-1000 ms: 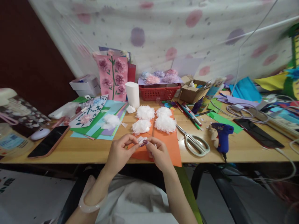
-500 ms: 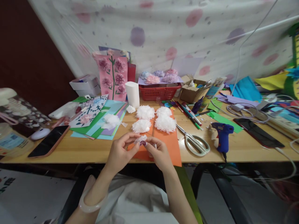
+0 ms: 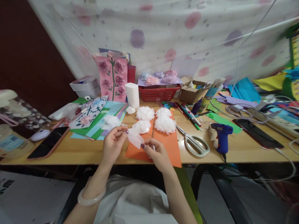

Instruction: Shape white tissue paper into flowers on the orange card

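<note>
Head view: a piece of thin white tissue (image 3: 135, 139) is held up between the two hands, over the near left part of an orange sheet (image 3: 167, 151); its left end is pinched between the thumb and fingers of the left hand (image 3: 112, 143), and its near right corner is gripped by the thumb and fingers of the right hand (image 3: 158, 154); a small white thing is partly hidden in the right palm, and what it is cannot be told. Four fluffy white tufts (image 3: 164, 124) are grouped at the far end of the orange sheet; scissors (image 3: 197, 147) are laid just right of it, with a blue glue gun (image 3: 222, 133) placed farther right; on the left, another white tuft (image 3: 110, 122) is rested on stacked coloured paper (image 3: 93, 134); on the far side, a white roll (image 3: 132, 96) is stood left of a red basket (image 3: 158, 94).
</note>
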A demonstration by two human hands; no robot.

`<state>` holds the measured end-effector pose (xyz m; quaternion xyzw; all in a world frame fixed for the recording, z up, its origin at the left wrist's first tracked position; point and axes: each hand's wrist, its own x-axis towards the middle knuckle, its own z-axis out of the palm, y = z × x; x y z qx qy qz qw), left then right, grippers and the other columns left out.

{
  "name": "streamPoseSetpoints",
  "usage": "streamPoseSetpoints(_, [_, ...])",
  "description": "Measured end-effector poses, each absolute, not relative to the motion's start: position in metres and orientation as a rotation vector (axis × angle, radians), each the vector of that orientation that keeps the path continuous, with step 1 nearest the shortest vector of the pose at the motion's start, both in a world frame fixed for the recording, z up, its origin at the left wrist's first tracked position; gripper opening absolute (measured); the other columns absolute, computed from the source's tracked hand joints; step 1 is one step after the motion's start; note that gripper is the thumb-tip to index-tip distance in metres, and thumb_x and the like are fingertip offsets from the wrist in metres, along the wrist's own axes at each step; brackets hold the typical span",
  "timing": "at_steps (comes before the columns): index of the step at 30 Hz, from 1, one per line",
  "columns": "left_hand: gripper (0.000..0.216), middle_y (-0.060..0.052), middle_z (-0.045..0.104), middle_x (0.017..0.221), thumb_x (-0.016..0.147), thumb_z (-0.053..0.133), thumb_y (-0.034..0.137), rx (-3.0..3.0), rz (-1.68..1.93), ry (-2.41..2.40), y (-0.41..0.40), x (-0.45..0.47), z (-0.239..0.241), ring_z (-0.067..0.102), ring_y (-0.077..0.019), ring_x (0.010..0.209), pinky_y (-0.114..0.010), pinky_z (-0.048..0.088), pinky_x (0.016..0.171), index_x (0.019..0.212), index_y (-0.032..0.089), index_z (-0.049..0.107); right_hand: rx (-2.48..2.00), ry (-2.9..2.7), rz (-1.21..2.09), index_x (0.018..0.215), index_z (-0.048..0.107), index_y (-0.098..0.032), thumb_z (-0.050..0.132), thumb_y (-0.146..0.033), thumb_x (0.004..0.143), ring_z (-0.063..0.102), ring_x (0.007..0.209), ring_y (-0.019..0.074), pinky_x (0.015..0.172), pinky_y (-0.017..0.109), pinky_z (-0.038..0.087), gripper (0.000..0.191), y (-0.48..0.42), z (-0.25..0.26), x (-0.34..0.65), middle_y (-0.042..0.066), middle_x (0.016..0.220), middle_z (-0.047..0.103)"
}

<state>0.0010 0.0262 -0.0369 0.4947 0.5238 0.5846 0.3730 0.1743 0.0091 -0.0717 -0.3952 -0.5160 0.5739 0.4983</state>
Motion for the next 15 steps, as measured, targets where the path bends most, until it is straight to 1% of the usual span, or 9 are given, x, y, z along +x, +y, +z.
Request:
streamPoseSetpoints(3, [0.035, -0.006, 0.076, 0.088, 0.066, 0.077, 0.037, 1.026, 1.546, 1.254, 0.03, -0.006, -0.035, 0.073, -0.0192, 0.079, -0.029, 0.058, 0.071, 0.091, 0.017, 0.063, -0.955, -1.243, 1.392, 0.077, 0.068, -0.021, 0.07, -0.044, 0.081, 0.028, 0.052, 0.0103, 0.048, 0.026, 0.021, 0.023, 0.009, -0.072, 0.174, -0.005, 0.058, 0.038])
streamPoseSetpoints(7, [0.037, -0.004, 0.075, 0.092, 0.065, 0.08, 0.032, 0.864, 1.293, 1.089, 0.025, -0.008, -0.028, 0.074, -0.02, 0.078, -0.033, 0.061, 0.067, 0.095, 0.019, 0.061, -0.952, -1.235, 1.392, 0.078, 0.068, -0.021, 0.069, -0.045, 0.081, 0.026, 0.051, 0.0102, 0.047, 0.026, 0.02, 0.024, 0.01, -0.072, 0.173, -0.006, 0.057, 0.037])
streamPoseSetpoints(9, [0.038, -0.003, 0.075, 0.088, 0.065, 0.082, 0.03, 0.848, 1.207, 1.051, 0.022, -0.006, -0.026, 0.074, -0.0191, 0.074, -0.031, 0.061, 0.066, 0.095, 0.019, 0.062, -0.951, -1.241, 1.388, 0.079, 0.069, -0.021, 0.069, -0.045, 0.081, 0.026, 0.051, 0.0102, 0.048, 0.026, 0.02, 0.024, 0.01, -0.071, 0.173, -0.006, 0.056, 0.037])
streamPoseSetpoints(12, [0.04, -0.001, 0.074, 0.076, 0.061, 0.086, 0.03, 0.849, 1.183, 1.049, 0.02, 0.001, -0.024, 0.072, -0.0156, 0.066, -0.026, 0.059, 0.064, 0.091, 0.017, 0.064, -0.963, -1.263, 1.377, 0.079, 0.068, -0.021, 0.069, -0.044, 0.082, 0.029, 0.051, 0.0102, 0.048, 0.026, 0.021, 0.024, 0.009, -0.07, 0.172, -0.006, 0.056, 0.039])
streamPoseSetpoints(15, [0.042, -0.001, 0.074, 0.073, 0.054, 0.09, 0.027, 0.866, 1.193, 1.068, 0.021, 0.006, -0.022, 0.069, -0.0117, 0.063, -0.02, 0.055, 0.061, 0.087, 0.015, 0.066, -0.967, -1.275, 1.377, 0.079, 0.068, -0.02, 0.068, -0.043, 0.083, 0.031, 0.051, 0.01, 0.048, 0.026, 0.022, 0.023, 0.01, -0.069, 0.172, -0.005, 0.058, 0.041])
